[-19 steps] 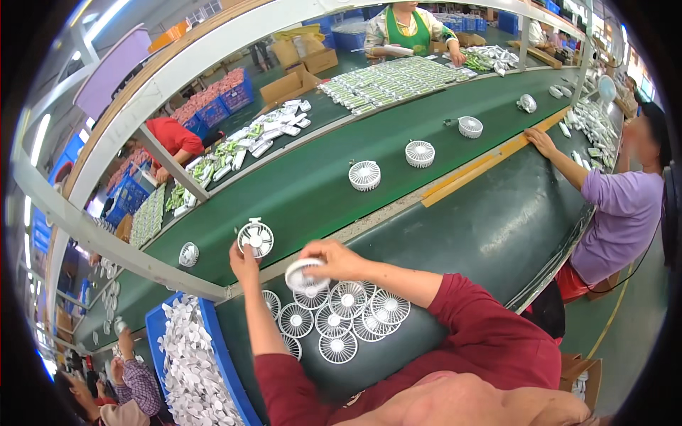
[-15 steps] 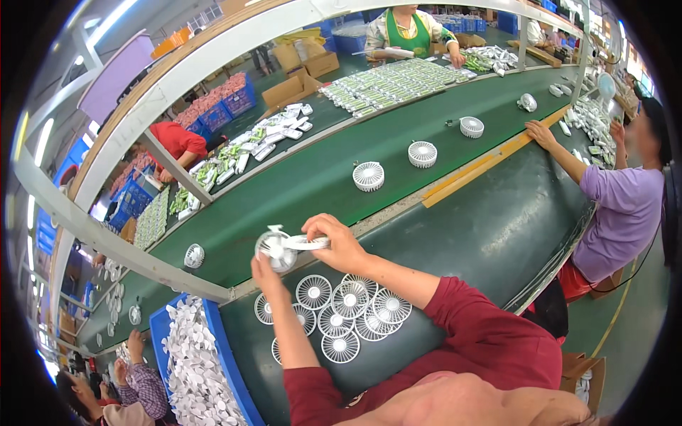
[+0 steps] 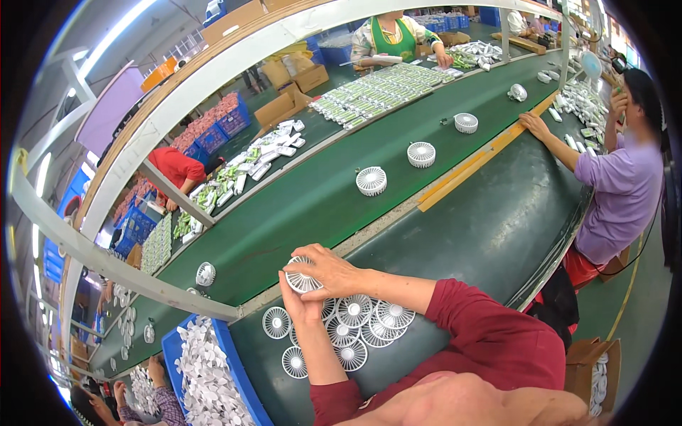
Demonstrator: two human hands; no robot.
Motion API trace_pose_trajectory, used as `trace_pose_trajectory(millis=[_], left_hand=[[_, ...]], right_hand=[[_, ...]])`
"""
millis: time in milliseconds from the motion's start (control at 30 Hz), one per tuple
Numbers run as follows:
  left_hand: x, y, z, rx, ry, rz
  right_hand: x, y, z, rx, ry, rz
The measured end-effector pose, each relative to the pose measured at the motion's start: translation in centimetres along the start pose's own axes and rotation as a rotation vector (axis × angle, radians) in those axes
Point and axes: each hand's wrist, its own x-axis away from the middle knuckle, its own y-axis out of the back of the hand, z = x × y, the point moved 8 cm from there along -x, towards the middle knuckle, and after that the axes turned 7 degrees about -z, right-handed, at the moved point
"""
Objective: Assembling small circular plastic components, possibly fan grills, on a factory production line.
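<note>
Both my hands hold one small white round fan part (image 3: 301, 279) just above the near edge of the dark green workbench (image 3: 490, 234). My left hand (image 3: 300, 307) cups it from below, and my right hand (image 3: 332, 270) covers it from above. Beneath my hands, several flat white round fan grilles (image 3: 355, 319) lie spread on the bench. One grille (image 3: 275, 323) lies a little apart to the left.
A green conveyor belt (image 3: 312, 206) carries white fan parts (image 3: 371, 180) away to the right. A blue bin of white fan blades (image 3: 206, 369) stands at my lower left. A person in purple (image 3: 618, 184) works at the right; others sit across the belt.
My hands have pulled back from the conveyor's edge toward the pile of grilles, and they hold a white fan part together over the bench. The parts on the belt have moved to the right.
</note>
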Motion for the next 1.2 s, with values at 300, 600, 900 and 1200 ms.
trace_pose_trajectory(millis=[300,600,900,1200], left_hand=[[3.8,-2.9,-1.4,-0.224,-0.481,-0.117],[6.2,-4.5,-2.7,-0.649,-0.954,-0.155],[3.9,-2.9,-2.8,-0.684,-0.99,-0.174],[0.9,-2.3,1.2,-0.832,-0.626,-0.116]], right_hand=[[0.7,0.1,0.2,-0.125,-0.038,-0.22],[0.7,-1.4,0.4,-0.705,-0.177,-0.176],[-0.1,-3.2,-2.0,-0.826,-0.293,-0.102],[-0.8,7.0,-13.4,0.373,-0.286,-0.499]])
